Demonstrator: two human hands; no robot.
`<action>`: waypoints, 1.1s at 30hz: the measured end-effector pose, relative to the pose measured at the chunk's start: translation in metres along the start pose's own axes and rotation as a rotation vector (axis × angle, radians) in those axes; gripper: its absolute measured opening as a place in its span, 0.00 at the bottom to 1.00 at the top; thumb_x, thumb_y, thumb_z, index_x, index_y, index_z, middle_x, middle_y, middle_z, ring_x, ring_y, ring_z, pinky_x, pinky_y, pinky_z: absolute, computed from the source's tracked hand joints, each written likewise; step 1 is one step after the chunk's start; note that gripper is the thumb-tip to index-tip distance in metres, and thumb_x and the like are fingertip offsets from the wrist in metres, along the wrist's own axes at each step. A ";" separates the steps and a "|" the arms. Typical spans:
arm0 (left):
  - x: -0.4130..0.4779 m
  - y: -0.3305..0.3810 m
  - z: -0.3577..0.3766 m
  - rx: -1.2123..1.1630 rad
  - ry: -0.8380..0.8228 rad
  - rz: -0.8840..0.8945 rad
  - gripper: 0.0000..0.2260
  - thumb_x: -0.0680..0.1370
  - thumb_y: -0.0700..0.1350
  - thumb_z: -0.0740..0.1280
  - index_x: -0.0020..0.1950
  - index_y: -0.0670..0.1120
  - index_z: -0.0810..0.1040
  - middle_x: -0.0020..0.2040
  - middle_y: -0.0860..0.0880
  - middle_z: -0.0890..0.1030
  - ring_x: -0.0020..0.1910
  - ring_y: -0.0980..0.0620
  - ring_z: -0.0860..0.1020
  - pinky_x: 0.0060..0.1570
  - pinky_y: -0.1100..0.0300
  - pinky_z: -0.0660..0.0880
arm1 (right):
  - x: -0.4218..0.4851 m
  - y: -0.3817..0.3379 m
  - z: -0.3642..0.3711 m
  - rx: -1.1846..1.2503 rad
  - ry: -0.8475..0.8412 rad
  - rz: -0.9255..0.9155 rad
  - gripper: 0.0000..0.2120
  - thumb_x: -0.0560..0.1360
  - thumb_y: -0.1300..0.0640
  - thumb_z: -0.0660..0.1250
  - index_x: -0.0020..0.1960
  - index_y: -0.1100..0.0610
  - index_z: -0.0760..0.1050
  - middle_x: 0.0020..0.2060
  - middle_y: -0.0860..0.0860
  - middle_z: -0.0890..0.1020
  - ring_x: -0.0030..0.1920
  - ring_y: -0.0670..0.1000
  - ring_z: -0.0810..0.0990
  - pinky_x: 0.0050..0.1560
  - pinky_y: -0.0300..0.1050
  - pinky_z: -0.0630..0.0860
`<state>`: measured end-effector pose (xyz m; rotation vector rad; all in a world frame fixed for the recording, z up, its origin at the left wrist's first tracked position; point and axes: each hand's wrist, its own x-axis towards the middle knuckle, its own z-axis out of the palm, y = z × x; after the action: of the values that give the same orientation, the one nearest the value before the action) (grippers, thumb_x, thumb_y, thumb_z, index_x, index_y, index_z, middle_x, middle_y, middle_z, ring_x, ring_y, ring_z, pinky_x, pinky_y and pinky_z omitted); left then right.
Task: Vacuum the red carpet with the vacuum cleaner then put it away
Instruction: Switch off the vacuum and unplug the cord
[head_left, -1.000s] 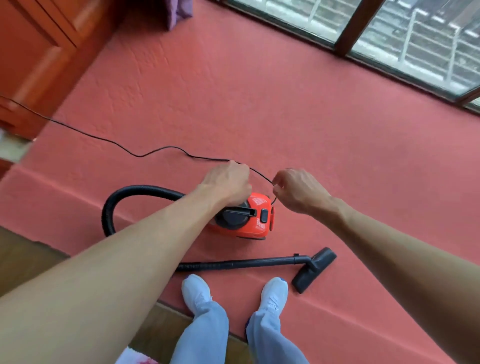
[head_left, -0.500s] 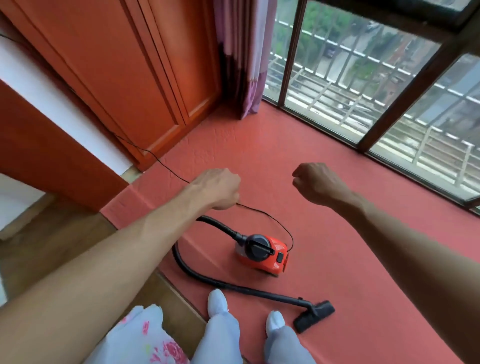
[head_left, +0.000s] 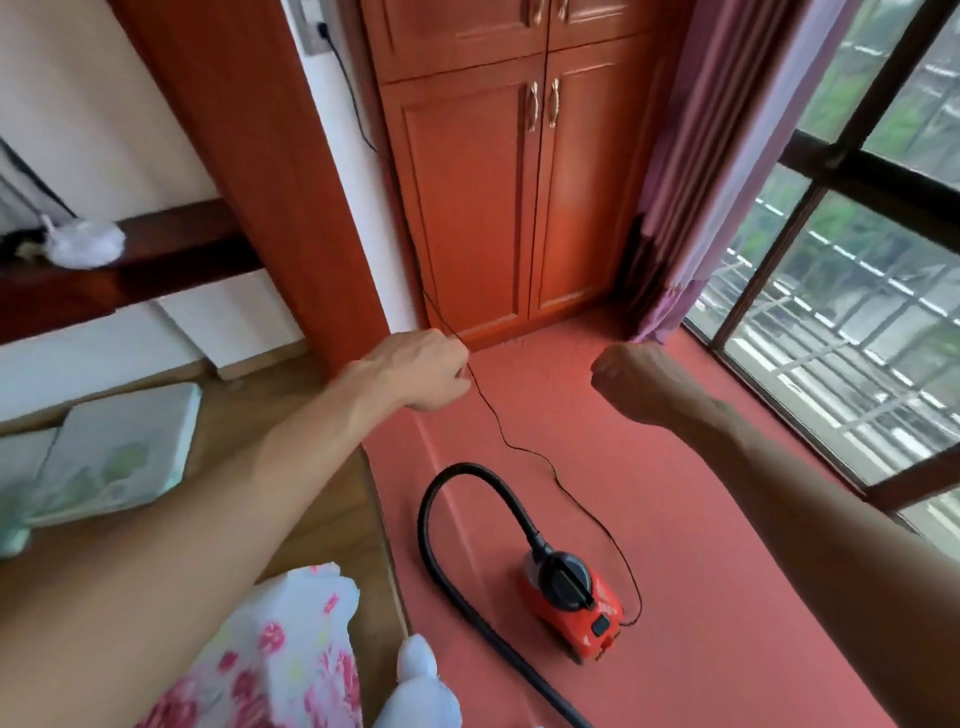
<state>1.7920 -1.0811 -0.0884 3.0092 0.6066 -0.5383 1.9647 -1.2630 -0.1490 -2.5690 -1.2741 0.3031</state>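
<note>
Soft daylight comes in through the window on the right, lighting the carpet evenly with only faint shadows. Motion blur smears the whole picture, worst along the left and bottom edges. The wide lens bows the cabinet and the window bars.

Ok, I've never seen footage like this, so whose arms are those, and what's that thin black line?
No machine here: the camera sits on a person's head, looking forward and down, so the bare arms are their own. The left hand grips a thin black cord, which runs up toward a wall socket and down to the small red vacuum on the red carpet. The right hand is a fist, holding nothing. The vacuum's black hose loops beside it.
</note>
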 end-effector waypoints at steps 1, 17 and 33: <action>-0.008 -0.008 -0.004 -0.016 0.011 -0.028 0.11 0.81 0.50 0.60 0.54 0.46 0.79 0.51 0.45 0.81 0.46 0.45 0.79 0.40 0.55 0.72 | 0.007 -0.012 -0.003 0.002 0.012 -0.038 0.16 0.73 0.61 0.63 0.27 0.55 0.64 0.33 0.58 0.73 0.35 0.59 0.71 0.37 0.47 0.71; -0.082 -0.199 0.005 -0.202 0.130 -0.248 0.10 0.82 0.52 0.62 0.53 0.47 0.79 0.49 0.49 0.81 0.44 0.50 0.79 0.42 0.56 0.77 | 0.102 -0.236 -0.004 -0.057 -0.044 -0.267 0.13 0.78 0.60 0.59 0.51 0.64 0.81 0.49 0.58 0.84 0.47 0.58 0.83 0.49 0.55 0.82; -0.023 -0.383 -0.001 -0.198 0.191 -0.179 0.09 0.82 0.53 0.63 0.50 0.49 0.79 0.46 0.51 0.82 0.42 0.54 0.80 0.41 0.58 0.77 | 0.217 -0.330 0.013 -0.181 -0.059 -0.183 0.12 0.79 0.57 0.60 0.52 0.60 0.81 0.49 0.55 0.83 0.46 0.53 0.83 0.46 0.48 0.82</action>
<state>1.6270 -0.7358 -0.0631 2.8538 0.8892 -0.1812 1.8430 -0.8950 -0.0720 -2.5801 -1.6145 0.2377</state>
